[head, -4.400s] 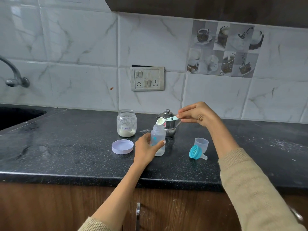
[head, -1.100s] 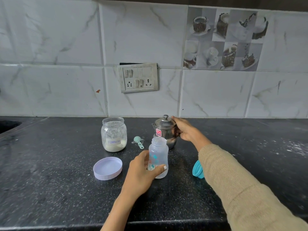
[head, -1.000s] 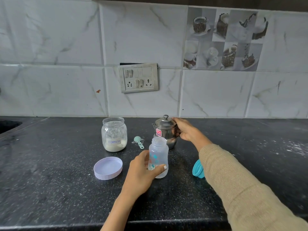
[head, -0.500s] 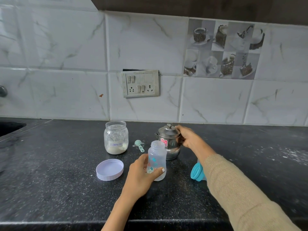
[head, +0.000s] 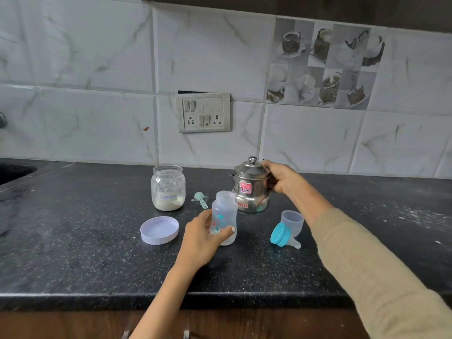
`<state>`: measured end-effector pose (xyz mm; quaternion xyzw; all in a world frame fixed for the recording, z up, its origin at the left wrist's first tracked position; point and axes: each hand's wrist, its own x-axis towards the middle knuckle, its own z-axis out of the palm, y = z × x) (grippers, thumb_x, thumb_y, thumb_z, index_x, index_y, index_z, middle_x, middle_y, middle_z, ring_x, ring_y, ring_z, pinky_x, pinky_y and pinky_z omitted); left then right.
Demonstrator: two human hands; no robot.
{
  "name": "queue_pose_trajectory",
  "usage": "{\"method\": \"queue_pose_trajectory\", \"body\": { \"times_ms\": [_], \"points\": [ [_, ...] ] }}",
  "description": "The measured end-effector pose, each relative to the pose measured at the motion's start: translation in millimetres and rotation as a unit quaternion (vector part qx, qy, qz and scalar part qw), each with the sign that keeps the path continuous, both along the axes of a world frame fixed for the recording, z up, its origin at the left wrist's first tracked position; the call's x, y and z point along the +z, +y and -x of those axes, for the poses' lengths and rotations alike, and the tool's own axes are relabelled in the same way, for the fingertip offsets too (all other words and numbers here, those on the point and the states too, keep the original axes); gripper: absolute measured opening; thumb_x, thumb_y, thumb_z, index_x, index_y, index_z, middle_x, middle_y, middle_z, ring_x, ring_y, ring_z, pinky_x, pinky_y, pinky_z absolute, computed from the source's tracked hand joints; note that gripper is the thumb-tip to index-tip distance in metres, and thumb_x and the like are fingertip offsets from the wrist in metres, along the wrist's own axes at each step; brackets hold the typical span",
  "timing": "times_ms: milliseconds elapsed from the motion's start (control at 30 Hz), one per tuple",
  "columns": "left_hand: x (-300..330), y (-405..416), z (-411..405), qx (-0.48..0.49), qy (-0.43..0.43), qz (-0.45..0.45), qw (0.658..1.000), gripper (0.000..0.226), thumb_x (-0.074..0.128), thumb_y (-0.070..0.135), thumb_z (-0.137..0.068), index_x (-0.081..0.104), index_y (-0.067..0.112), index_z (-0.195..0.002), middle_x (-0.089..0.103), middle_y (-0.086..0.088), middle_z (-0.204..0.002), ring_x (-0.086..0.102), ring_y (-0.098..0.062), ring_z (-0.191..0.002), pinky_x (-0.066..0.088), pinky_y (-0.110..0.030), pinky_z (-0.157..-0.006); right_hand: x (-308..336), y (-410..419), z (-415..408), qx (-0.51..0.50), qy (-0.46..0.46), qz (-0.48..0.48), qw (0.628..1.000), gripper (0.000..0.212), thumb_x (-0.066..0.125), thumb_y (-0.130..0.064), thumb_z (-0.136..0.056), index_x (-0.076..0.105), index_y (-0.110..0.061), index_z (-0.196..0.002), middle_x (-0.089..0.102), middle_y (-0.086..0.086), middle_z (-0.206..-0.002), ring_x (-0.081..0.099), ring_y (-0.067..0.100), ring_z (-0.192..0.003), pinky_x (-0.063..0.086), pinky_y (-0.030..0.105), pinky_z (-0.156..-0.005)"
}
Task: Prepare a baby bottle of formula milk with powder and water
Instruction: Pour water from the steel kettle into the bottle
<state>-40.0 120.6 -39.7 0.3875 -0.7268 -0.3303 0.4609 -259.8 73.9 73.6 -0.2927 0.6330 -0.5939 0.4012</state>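
Observation:
A clear baby bottle [head: 224, 211] stands open-topped on the black counter [head: 85, 253], and my left hand [head: 204, 239] grips its lower half. Just behind it is a small steel kettle [head: 249, 189] with a knobbed lid. My right hand [head: 281, 178] holds the kettle at its right side, thumb by the lid rim. A glass jar [head: 168, 187] labelled formula holds some white powder and stands open at the left. A teal scoop [head: 201, 198] lies between jar and kettle.
The jar's lilac lid [head: 159, 230] lies upside down in front of the jar. A teal bottle ring with its teat [head: 283, 235] lies on its side against a clear cap [head: 292, 220], right of the bottle. A sink edge [head: 14, 171] is at far left.
Four seconds ago my right hand held the scoop of powder over the bottle. The scoop now lies on the counter and that hand holds the kettle. The left hand stays on the bottle.

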Motion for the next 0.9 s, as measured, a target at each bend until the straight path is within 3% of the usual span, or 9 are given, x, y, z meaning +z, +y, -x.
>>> {"method": "queue_pose_trajectory", "body": {
  "times_ms": [100,300,500,767,900],
  "points": [
    [1,1,-1,0.010,0.001,0.003,1.000,0.036,0.078,0.029,-0.074,0.065,0.016,-0.105,0.070,0.004,-0.101,0.064,-0.010,-0.094,0.045,-0.018,-0.077,7,10,-3,0.003,0.006,-0.001,1.000,0.022,0.062,-0.016,-0.086,0.055,-0.013,-0.065,0.061,0.003,-0.052,0.057,0.019,-0.058,0.047,0.028,-0.051],
    [0,-2,-1,0.023,0.000,0.003,1.000,0.038,0.079,0.032,-0.073,0.067,0.012,-0.103,0.071,0.002,-0.100,0.065,-0.014,-0.094,0.046,-0.024,-0.077,13,27,-9,0.005,0.034,-0.009,0.999,0.021,0.059,-0.012,-0.086,0.055,-0.013,-0.066,0.059,0.005,-0.065,0.058,0.021,-0.059,0.054,0.034,-0.062],
    [0,1,-4,0.039,0.018,-0.005,0.999,0.035,0.080,0.031,-0.071,0.069,0.014,-0.100,0.072,0.003,-0.097,0.066,-0.013,-0.092,0.051,-0.030,-0.082,15,39,-20,0.000,0.064,-0.021,0.998,0.019,0.058,-0.010,-0.084,0.054,-0.014,-0.065,0.056,0.004,-0.063,0.056,0.019,-0.055,0.053,0.028,-0.054],
    [4,5,-7,0.038,0.028,-0.015,0.999,0.035,0.081,0.028,-0.069,0.072,0.014,-0.100,0.073,0.004,-0.093,0.067,-0.012,-0.089,0.051,-0.027,-0.078,16,38,-32,-0.025,0.109,-0.017,0.994,0.007,0.060,-0.010,-0.078,0.056,-0.013,-0.073,0.054,0.005,-0.064,0.053,0.020,-0.064,0.052,0.034,-0.069],
    [3,4,-7,0.037,0.036,-0.018,0.999,0.037,0.081,0.027,-0.069,0.071,0.014,-0.101,0.073,0.004,-0.094,0.066,-0.009,-0.089,0.046,-0.018,-0.072,18,36,-32,-0.034,0.123,-0.010,0.992,0.011,0.060,-0.009,-0.078,0.054,-0.012,-0.070,0.052,0.005,-0.061,0.050,0.020,-0.061,0.049,0.034,-0.067]
  ]
}}
